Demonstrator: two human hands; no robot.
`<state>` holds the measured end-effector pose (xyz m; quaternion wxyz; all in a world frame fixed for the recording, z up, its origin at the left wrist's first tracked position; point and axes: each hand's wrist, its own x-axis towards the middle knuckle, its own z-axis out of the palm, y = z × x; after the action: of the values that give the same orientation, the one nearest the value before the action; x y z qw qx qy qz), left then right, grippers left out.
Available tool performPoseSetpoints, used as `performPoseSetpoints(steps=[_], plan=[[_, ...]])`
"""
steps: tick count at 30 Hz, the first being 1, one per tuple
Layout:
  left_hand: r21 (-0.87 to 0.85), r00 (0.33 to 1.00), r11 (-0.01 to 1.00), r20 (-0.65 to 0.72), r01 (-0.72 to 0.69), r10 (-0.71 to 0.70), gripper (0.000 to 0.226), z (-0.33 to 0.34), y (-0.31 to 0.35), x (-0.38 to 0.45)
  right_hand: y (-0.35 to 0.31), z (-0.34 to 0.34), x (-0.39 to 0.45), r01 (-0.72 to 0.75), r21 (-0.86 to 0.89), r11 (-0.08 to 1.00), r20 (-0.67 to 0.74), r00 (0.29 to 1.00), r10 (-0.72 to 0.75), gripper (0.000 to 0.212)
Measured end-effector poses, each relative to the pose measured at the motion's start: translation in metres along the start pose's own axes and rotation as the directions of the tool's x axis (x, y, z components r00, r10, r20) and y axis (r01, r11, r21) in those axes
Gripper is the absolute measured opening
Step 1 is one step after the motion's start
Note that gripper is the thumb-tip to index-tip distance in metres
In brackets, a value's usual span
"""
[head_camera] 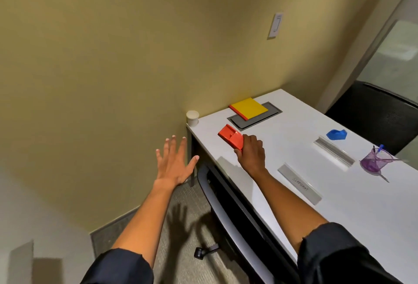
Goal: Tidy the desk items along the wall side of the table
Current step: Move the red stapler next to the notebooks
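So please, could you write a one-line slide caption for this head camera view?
Right hand grips a red stapler over the white table; left hand hovers open beside it.

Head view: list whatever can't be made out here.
- Red holder: its near end is covered by the right hand gripping it.
- Nameplate: lettering too small and blurred to read with certainty.
- Purple pen cup: contents too small to identify.
- Black chair: cut off by the right edge.
- Grey panel: partly covered by the yellow notepad.
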<state>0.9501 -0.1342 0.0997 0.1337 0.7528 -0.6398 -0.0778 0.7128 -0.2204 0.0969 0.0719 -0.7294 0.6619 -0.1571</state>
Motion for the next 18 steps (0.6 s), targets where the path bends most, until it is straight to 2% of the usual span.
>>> performPoseSetpoints(steps=[9,15,18], plan=[[-0.027,0.993,0.998,0.096,-0.063,0.065,0.082,0.046,-0.058,0.064,-0.029,0.068,0.063,-0.105,-0.002,0.994,0.048,0.993,0.105,0.058],[0.038,0.968,0.987,0.205,-0.155,0.144,0.082,0.076,-0.069,0.152,-0.038,0.121,0.137,-0.210,0.016,0.978,0.084,0.974,0.208,0.061],[0.019,0.950,0.977,0.238,-0.213,0.203,0.082,0.081,-0.062,0.196,-0.043,0.135,0.170,-0.259,0.018,0.966,0.093,0.962,0.256,0.061]])
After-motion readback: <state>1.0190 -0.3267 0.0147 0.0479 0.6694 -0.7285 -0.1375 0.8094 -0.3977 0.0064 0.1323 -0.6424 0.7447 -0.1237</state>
